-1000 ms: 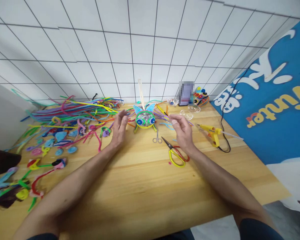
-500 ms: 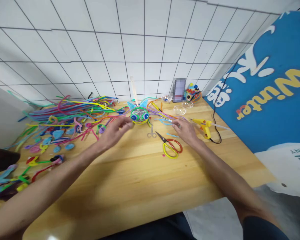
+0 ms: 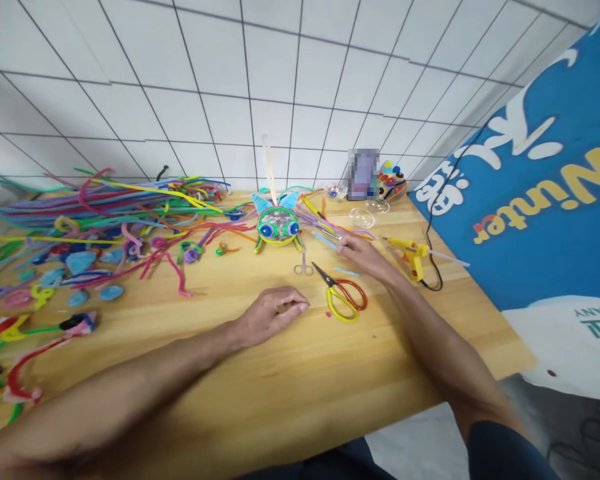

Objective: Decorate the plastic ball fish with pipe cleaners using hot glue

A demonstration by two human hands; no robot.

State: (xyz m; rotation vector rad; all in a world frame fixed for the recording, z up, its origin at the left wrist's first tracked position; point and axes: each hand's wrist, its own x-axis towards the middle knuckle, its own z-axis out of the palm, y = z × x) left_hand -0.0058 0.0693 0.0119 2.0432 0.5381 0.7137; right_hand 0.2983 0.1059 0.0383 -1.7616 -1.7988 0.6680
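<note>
My left hand point(image 3: 274, 315) rests over the wooden table below the small scissors point(image 3: 303, 269), its fingers pressed together; whether anything is between them is too small to tell. My right hand point(image 3: 361, 255) has its fingers closed on a thin metallic tool point(image 3: 330, 233) beside light blue strips. Between and beyond the hands stands a round figure point(image 3: 279, 227) with blue eyes, a green and yellow rim, blue ears and yellow feet. Large scissors point(image 3: 341, 293) with one red and one yellow handle lie open between my hands.
Pipe cleaners point(image 3: 105, 207) and small coloured pieces point(image 3: 80, 261) cover the table's left side. A yellow glue gun point(image 3: 411, 255) with its cord lies right. Clear domes point(image 3: 362, 217), a phone point(image 3: 363, 175) and a dotted ball point(image 3: 392, 183) are at the back by the tiled wall.
My left hand has moved from beside the round figure toward me and to the right. My right hand has shifted slightly left. The view has tilted a little.
</note>
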